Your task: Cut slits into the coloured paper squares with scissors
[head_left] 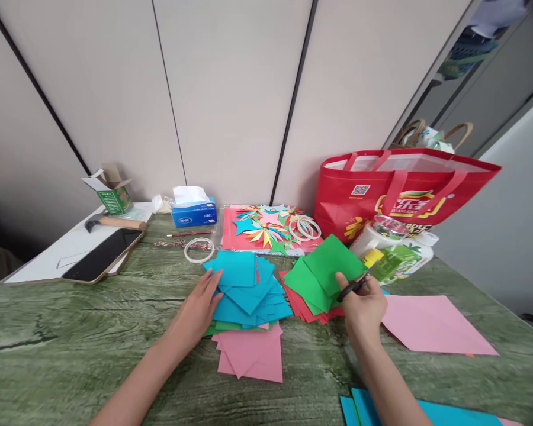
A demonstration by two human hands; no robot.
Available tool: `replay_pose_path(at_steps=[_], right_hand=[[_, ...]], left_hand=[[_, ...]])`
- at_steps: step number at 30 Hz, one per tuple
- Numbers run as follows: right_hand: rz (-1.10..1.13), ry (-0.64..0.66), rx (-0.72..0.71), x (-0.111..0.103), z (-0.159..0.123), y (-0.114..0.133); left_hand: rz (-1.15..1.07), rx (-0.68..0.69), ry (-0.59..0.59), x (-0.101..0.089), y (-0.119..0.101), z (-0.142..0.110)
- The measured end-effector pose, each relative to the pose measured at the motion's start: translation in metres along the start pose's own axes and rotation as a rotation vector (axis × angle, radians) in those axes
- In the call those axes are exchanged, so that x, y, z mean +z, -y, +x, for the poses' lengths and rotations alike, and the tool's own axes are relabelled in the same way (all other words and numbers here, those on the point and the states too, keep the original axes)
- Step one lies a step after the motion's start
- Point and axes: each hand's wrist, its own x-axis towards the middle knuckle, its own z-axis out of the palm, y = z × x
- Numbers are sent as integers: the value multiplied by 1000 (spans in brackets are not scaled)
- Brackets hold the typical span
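My left hand (203, 305) rests against the left edge of a stack of blue paper squares (244, 296), fingers stretched out and a little apart. Under that stack, green paper edges and several pink paper squares (253, 355) stick out toward me. My right hand (364, 305) is closed around a pair of dark-handled scissors (354, 286), whose blades are mostly hidden. Its thumb touches or hovers over green paper squares (328, 266); I cannot tell whether it pinches them. These lie fanned over red paper squares (299, 305).
Behind stand a tissue box (194, 213), folded paper stars (270, 225), tape rolls (199, 250) and a red bag (382, 189). A phone (104, 254) and hammer (119, 222) lie left. At right are white bottles (408, 257), pink paper (435, 322) and blue sheets (453, 413).
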Motion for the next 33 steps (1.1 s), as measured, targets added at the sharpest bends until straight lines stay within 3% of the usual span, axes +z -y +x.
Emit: replay_pose_path(at_steps=[7, 11, 13, 15, 20, 24, 30, 33], right_hand=[[-72, -169, -96, 0, -3, 17], [-211, -310, -436, -3, -11, 30], [-313, -239, -587, -5, -14, 32], [-499, -77, -648, -5, -17, 32], [-1059, 381, -514, 1, -24, 38], [-1209, 673, -433, 5, -28, 46], [-1189, 633, -245, 3, -26, 46], [-879, 514, -218, 4, -26, 46]], left_hand=[[45, 151, -36, -2, 5, -4], [21, 208, -31, -7, 5, -5], [-10, 198, -31, -10, 2, -4], [-56, 162, -35, -13, -1, -3], [-207, -7, -52, -18, -9, -1], [-344, -136, -110, -24, -17, 1], [-471, -269, -200, -33, -29, 4], [-503, -300, -203, -36, -33, 4]])
